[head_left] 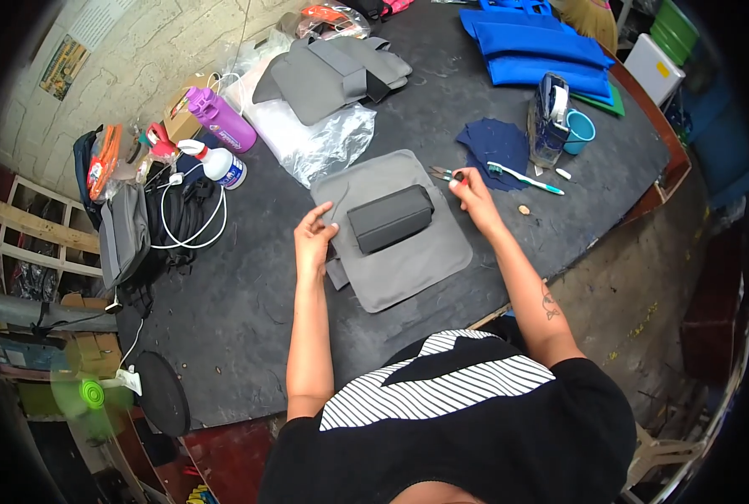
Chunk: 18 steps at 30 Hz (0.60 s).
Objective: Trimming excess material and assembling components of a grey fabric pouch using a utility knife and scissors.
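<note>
A flat grey fabric panel (391,281) with rounded corners lies on the dark table before me. On its middle sits a darker grey boxy fabric piece (390,218), like a small pouch. My left hand (312,241) is at the panel's left edge, thumb and fingers apart, the fingertips over the fabric. At the panel's right side, my right hand (475,202) is closed around small thread snips (443,174) with reddish handles, their blades pointing left. A grey strap end (337,274) sticks out from under the panel's left side.
A toothbrush (525,178) lies by dark blue fabric scraps (494,144), near a tape dispenser (549,122) and blue cup (579,132). More grey pieces (320,80) rest on plastic at the back. A purple bottle (223,122) and spray bottle (221,166) stand left.
</note>
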Motion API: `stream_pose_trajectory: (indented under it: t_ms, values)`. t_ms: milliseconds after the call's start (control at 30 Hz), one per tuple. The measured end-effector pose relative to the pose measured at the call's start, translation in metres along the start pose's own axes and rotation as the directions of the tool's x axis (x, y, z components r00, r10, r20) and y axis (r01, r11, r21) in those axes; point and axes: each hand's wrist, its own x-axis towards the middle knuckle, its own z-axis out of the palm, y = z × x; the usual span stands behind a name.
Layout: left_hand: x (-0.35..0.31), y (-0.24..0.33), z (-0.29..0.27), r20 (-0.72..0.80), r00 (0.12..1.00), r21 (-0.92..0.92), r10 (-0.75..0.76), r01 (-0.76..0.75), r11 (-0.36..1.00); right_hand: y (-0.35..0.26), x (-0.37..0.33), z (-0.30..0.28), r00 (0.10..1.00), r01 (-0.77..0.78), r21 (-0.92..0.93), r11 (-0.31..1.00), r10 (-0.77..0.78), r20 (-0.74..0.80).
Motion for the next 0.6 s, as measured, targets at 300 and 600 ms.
stream_pose_trajectory:
  t_ms: [300, 600]
  values:
    - [0.000, 0.162, 0.004, 0.343, 0.678, 0.470, 0.650, -0.723, 0.506, -0.005, -0.011, 0.002, 0.954, 0.242, -0.573, 0.783, -0.299, -0.006]
    - [0.036, 0.169, 0.041, 0.638, 0.634, 0.481, 0.437, -0.771, 0.417, -0.086, -0.008, 0.054, 0.854, 0.518, -0.194, 0.833, -0.491, 0.172]
